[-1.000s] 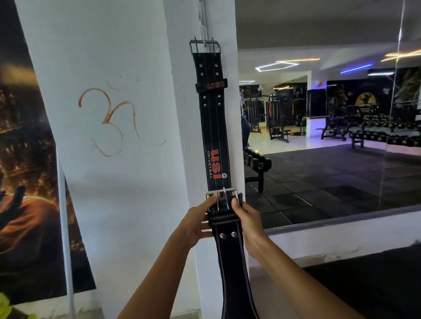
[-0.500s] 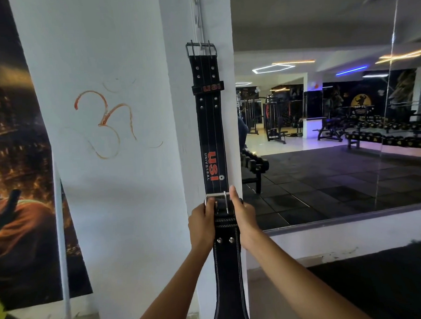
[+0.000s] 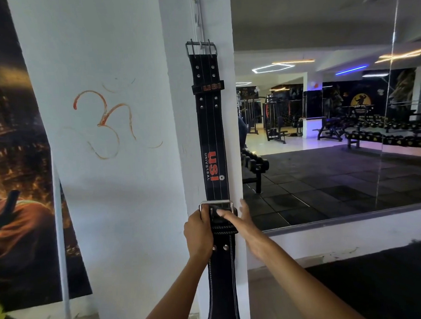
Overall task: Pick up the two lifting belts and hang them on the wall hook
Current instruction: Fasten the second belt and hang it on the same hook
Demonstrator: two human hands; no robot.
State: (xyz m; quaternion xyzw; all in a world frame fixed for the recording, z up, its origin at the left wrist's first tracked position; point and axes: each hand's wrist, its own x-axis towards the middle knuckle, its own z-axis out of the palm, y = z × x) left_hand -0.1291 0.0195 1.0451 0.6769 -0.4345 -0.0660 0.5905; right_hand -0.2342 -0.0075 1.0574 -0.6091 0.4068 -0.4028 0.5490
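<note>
Head view: a black lifting belt hangs flat against the white pillar, its steel buckle caught on the wall hook near the top. Right below its lower end, the second belt is held upright against the same pillar. The left hand is wrapped around that belt's left edge just under its buckle. The right hand is spread loose, one fingertip touching the buckle, gripping nothing. A mirror fills the wall to the right.
</note>
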